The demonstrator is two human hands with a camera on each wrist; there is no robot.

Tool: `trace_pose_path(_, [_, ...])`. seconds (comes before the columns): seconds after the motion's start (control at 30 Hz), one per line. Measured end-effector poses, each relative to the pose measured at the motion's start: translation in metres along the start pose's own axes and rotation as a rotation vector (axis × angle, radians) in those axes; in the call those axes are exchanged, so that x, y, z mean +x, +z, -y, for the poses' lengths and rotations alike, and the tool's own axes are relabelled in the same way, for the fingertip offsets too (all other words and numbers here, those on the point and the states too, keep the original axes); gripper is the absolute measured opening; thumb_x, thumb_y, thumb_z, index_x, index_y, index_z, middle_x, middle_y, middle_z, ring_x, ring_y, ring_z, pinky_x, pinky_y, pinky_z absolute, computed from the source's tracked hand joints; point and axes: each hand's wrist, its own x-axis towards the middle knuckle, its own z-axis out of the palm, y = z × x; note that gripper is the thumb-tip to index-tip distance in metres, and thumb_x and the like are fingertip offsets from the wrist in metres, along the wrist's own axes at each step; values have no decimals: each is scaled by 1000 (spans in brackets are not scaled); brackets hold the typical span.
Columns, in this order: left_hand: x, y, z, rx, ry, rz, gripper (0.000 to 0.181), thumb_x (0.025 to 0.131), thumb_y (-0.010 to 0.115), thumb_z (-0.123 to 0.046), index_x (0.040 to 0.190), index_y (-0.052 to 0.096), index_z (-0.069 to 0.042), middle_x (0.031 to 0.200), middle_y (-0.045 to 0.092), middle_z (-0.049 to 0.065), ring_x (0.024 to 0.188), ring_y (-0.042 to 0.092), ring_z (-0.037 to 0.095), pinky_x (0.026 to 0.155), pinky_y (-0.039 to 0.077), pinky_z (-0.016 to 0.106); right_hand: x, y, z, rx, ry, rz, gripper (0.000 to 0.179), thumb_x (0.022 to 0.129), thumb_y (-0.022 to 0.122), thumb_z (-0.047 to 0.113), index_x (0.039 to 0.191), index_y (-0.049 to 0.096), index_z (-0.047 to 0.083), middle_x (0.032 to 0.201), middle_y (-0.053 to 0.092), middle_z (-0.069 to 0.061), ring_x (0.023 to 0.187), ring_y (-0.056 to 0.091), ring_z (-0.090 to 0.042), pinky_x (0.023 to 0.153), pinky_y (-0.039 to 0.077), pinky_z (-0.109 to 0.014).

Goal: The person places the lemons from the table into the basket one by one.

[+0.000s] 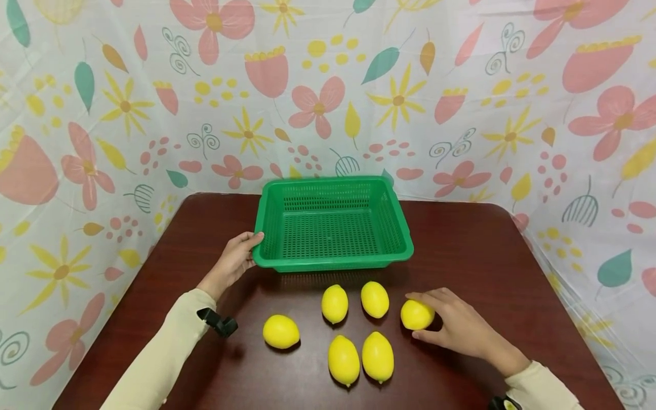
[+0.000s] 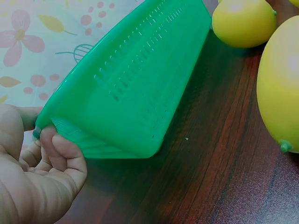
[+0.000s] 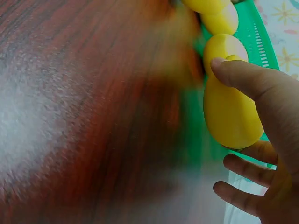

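A green plastic basket (image 1: 328, 263) with slotted sides stands at the back of the table, nothing in it. My left hand (image 1: 234, 261) grips its left rim, thumb above and fingers curled beneath, as the left wrist view (image 2: 44, 172) also shows. At the right, my right hand (image 1: 458, 324) holds a yellow lemon (image 1: 416, 315) between thumb and fingers; it looks still on or close to the table. In the right wrist view the thumb lies across this lemon (image 3: 231, 114), and the other fingers are partly behind it.
Several more lemons lie in front of the basket: one at the left (image 1: 281, 331), two in a nearer pair (image 1: 344, 360), two closer to the basket (image 1: 374, 299). The dark wooden table (image 1: 215, 370) is bordered by a flowered cloth (image 1: 318, 68).
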Motion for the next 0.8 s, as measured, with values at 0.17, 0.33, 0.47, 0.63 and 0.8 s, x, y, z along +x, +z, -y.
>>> trace_pose_path(0.17, [1,0,0,-11,-7,-6,27,107,58,-34,112,55,-8,91,62,-1,76,61,11,72,53,26,1,-13,0,11,-3,-26,68,75,92,45,134,66,24,120,66,10,108,57,-12,83,56,-42])
trace_pose_path(0.33, [1,-1,0,-2,-11,4,30,106,58,-36,114,55,-7,92,63,-1,76,62,10,73,53,25,4,-34,-4,38,-3,-16,67,75,92,44,135,65,27,123,66,13,107,57,-11,83,55,-41])
trace_pose_path(0.47, [0,-2,2,-2,-20,8,32,106,59,-37,116,55,-6,91,63,-1,74,61,10,73,53,25,9,-55,-9,50,-28,-2,68,76,90,48,135,64,28,125,65,16,107,57,-7,85,55,-39])
trace_pose_path(0.63, [0,-3,3,8,-16,19,33,106,58,-38,115,53,-6,90,60,-1,73,57,11,73,51,25,25,-87,-15,58,-80,18,67,78,88,51,136,64,27,126,65,17,106,57,-6,86,55,-39])
trace_pose_path(0.8, [1,-3,0,27,-6,33,34,106,57,-39,114,52,-6,88,57,-1,71,54,11,71,49,25,43,-112,-21,62,-118,26,67,80,87,50,137,64,26,126,66,17,105,58,-7,86,54,-39])
